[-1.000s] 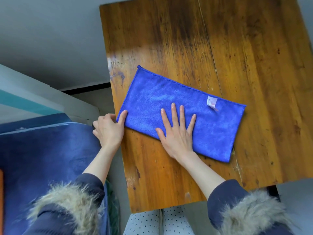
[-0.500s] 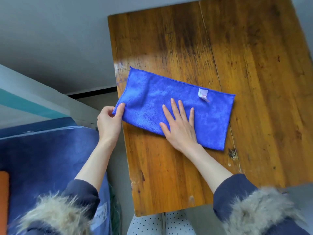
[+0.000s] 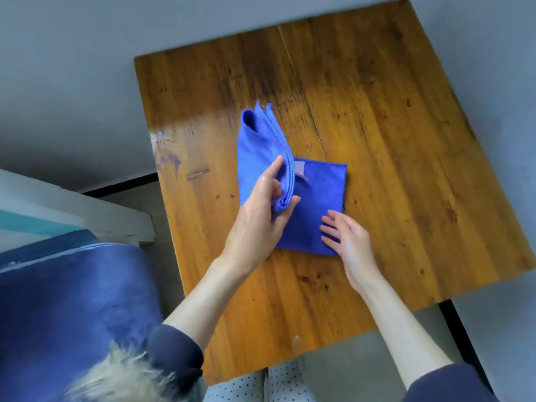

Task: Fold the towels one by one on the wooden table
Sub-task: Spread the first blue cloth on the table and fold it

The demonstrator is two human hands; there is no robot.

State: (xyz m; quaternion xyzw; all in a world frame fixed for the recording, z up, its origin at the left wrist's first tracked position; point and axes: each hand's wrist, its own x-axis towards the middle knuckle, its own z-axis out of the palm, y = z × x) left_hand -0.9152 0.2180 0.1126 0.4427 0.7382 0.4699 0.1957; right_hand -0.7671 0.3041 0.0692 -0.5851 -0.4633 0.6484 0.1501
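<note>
Here, left hand (image 3: 262,210) pinching blue towel (image 3: 314,204), right hand (image 3: 346,237) flat on it

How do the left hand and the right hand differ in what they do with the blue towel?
The left hand pinches the lifted half of the towel; the right hand grips nothing. The left hand's fingers curl round the cloth; the right hand's fingers lie straight on the flat half. Both touch the towel on the table.

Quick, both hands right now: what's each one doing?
Left hand: grips the lifted end of the blue towel, thumb and fingers around it.
Right hand: open, fingers straight, on the flat part of the towel.
</note>
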